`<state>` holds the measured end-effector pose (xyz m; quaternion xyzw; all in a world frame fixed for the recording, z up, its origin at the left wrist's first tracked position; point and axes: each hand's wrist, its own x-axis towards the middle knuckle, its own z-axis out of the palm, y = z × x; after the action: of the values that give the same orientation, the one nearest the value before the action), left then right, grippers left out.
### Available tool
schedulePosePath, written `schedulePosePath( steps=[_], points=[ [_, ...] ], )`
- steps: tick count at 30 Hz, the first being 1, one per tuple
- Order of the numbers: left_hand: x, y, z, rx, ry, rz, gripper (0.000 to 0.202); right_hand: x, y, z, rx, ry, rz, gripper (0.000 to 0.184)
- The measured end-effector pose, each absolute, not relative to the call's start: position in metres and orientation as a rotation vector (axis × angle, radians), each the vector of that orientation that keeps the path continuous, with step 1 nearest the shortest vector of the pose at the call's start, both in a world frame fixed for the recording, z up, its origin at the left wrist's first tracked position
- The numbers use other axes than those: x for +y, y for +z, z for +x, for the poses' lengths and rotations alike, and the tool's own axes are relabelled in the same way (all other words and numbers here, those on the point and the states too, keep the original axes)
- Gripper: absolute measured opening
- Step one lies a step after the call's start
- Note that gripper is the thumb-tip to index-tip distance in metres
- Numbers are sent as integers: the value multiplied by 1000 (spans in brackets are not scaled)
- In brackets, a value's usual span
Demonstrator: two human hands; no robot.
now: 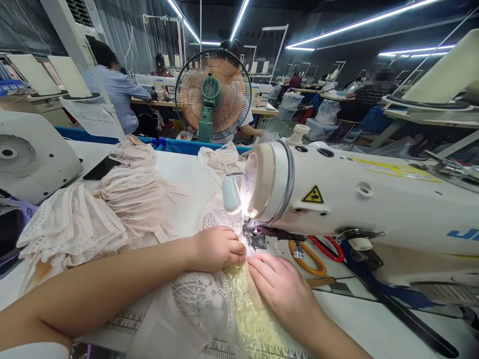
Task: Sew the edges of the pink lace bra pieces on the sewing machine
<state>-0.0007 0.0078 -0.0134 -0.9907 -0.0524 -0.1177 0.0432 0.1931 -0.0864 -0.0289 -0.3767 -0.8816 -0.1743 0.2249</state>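
At the sewing machine's presser foot (251, 234), a piece of pale lace fabric (200, 301) runs from behind the needle area toward me. My left hand (217, 248) is closed, its curled fingers gripping the lace just left of the foot. On the other side, my right hand (282, 289) has its fingertips together, pinching the fabric's edge just in front of the foot. A shiny yellowish strip (243, 304) shows between and below my hands. The small lamp lights the needle, whose tip I cannot make out.
Stacked lace pieces (123, 199) lie at left beside a dark phone (100, 167). Orange-handled scissors (314, 259) and a red handle (331, 249) sit under the machine arm (355, 194). A fan (211, 94) stands beyond the table; people work at other machines.
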Motion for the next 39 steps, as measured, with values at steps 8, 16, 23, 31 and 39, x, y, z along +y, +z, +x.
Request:
schedulePosePath(
  steps=[8,16,23,31,39],
  points=[
    [24,-11,-1,-243,-376,-3026,26,-88,-28,194,-2407,-459,-1053,32],
    [38,-12,0,-331,-253,-2967,26,-87,-31,195,-2387,-412,-1060,32],
    [48,-12,2,-579,-288,-3031,21,-87,-35,196,-2389,-367,-1079,33],
    [12,31,-3,-684,-327,-3108,15,-95,-28,202,-2350,-268,-1122,30],
    [-5,31,-8,-706,-13,-3534,13,-138,-16,192,-2207,189,-1276,20]
  ],
)
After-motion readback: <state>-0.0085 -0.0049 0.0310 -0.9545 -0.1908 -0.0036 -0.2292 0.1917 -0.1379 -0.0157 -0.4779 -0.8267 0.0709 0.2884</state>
